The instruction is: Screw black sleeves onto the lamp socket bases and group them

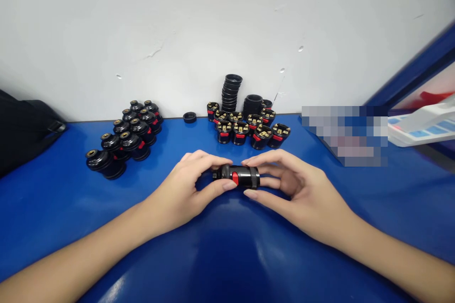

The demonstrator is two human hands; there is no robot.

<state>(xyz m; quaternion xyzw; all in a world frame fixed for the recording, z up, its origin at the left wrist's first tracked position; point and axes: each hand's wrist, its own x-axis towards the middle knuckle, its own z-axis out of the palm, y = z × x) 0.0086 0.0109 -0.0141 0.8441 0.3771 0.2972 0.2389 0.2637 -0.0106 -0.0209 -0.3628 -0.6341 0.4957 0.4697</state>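
Observation:
A black lamp socket [245,176] with a red switch lies on its side just above the blue table. My left hand [192,180] is closed around its capped left end, thumb in front near the red switch. At the other end, the thumb and fingers of my right hand [298,184] curve around the ribbed ring [255,177]. Behind the hands stand several open socket bodies [241,132] with brass contacts facing up. Beside them rise a tall stack of black threaded rings [230,92] and a shorter ring stack [253,104].
Several capped lamp sockets [133,146] stand in rows at the left. One loose black ring [189,117] lies by the wall [199,33]. A black bag [24,132] sits at the far left; a white-and-blue plastic item [423,125] and a pixelated patch are at the right.

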